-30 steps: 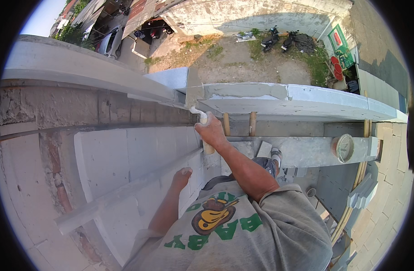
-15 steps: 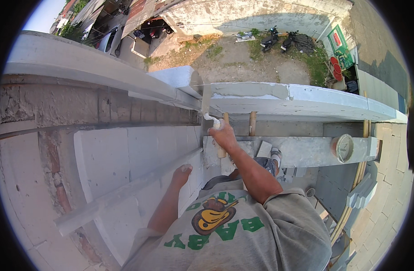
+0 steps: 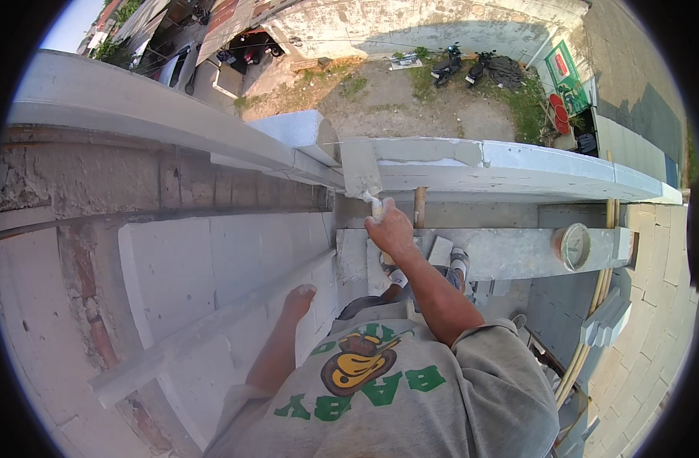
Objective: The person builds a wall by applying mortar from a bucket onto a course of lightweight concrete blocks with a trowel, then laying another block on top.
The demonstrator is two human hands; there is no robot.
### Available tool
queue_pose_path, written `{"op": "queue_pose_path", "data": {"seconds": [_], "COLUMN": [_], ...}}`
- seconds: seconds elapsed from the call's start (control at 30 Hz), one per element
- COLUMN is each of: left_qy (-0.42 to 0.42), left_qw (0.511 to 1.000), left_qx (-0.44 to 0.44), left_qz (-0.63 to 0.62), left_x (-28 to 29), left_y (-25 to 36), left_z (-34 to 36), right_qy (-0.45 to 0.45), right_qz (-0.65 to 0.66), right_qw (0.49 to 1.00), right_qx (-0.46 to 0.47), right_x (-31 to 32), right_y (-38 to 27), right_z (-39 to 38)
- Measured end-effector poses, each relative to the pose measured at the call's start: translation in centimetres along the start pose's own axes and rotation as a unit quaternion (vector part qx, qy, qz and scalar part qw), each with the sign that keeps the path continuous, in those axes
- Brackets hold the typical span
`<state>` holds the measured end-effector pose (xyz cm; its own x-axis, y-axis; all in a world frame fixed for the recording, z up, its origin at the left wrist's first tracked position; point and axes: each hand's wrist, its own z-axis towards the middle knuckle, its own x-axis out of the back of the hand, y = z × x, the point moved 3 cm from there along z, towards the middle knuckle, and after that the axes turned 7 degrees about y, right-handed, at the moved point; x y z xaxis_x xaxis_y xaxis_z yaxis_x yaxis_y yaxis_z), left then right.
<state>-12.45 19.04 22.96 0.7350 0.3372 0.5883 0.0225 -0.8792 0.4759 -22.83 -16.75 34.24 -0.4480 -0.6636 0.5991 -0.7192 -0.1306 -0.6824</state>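
Observation:
My right hand [image 3: 390, 229] is closed around the pale handle of a trowel [image 3: 360, 171]. The trowel's flat, mortar-smeared blade is against the top of a low wall of pale blocks [image 3: 441, 174], beside a raised block [image 3: 292, 130] at the corner. Grey mortar [image 3: 433, 149] coats part of the wall's top, just right of the blade. My left hand [image 3: 300, 300] is curled in a loose fist with dusty fingertips, close to the block wall on my left [image 3: 265, 240]; nothing shows in it, and whether it touches the wall I cannot tell.
Beneath me runs a grey plank [image 3: 502, 252] where my sandalled feet stand. A mortar-crusted bucket [image 3: 574, 246] sits at its right end, near bamboo poles [image 3: 594, 320]. A long ledge [image 3: 158, 355] slants along the left. Beyond the low wall, a yard with parked motorbikes [image 3: 447, 65] lies far below.
The trowel has turned from edge-on to show its broad blade face, and my right hand has shifted slightly right and down. My left hand has moved a little left and lower.

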Motion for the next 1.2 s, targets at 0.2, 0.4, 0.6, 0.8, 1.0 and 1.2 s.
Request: {"op": "queue_pose_path", "data": {"seconds": [0.2,0.4,0.6,0.8,1.0,1.2], "left_qy": [0.009,-0.030,-0.029,-0.011,-0.019,-0.022], "left_qw": [0.999,0.999,0.999,0.999,0.998,0.998], "left_qx": [-0.035,-0.019,-0.005,-0.024,-0.055,-0.026], "left_qz": [-0.023,0.006,0.014,0.026,0.027,0.043], "left_x": [-0.4,-1.3,-0.8,-1.1,-2.0,-1.3], "left_y": [2.8,3.0,3.8,6.1,4.2,4.6], "left_z": [0.3,0.3,1.0,0.5,2.1,3.4], "right_qy": [0.033,-0.020,0.006,-0.022,0.000,-0.001], "right_qz": [-0.144,-0.175,-0.207,-0.224,-0.221,-0.236], "right_qw": [0.989,0.984,0.978,0.974,0.975,0.971], "right_qx": [0.019,0.033,0.023,0.004,-0.004,-0.043], "right_x": [1.1,-0.7,2.3,4.1,4.4,8.4], "right_y": [-0.4,-0.6,3.5,4.9,4.1,6.8], "right_z": [3.1,2.2,-1.2,-3.8,-0.5,-2.4]}}
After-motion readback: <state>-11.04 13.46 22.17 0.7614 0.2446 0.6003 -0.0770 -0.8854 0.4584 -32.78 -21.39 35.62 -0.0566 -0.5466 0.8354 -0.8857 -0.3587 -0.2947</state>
